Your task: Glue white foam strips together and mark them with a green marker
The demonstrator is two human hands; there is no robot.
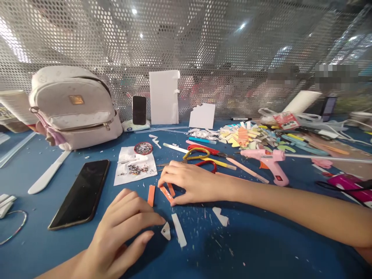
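My left hand [128,228] is open, thumb and index finger apart and nothing between them. Its index fingertip is beside a small white piece with a dark dot [166,231]. A white strip [178,230] lies just right of that piece. My right hand [188,180] has thumb and fingers closed on the ends of an orange strip [166,194] with whitish marks. Two more orange pieces lie close by: one strip [151,195] to the left, and another [171,189] partly under the hand. Scissors with yellow and red handles [206,166] are behind the right hand.
A pink glue gun [270,159] stands at right, beside felt pens and a heap of paper scraps [244,135]. At left are a black phone [81,193], a white plastic knife [49,174] and a backpack [75,108]. Glitter sits on a white paper [122,170].
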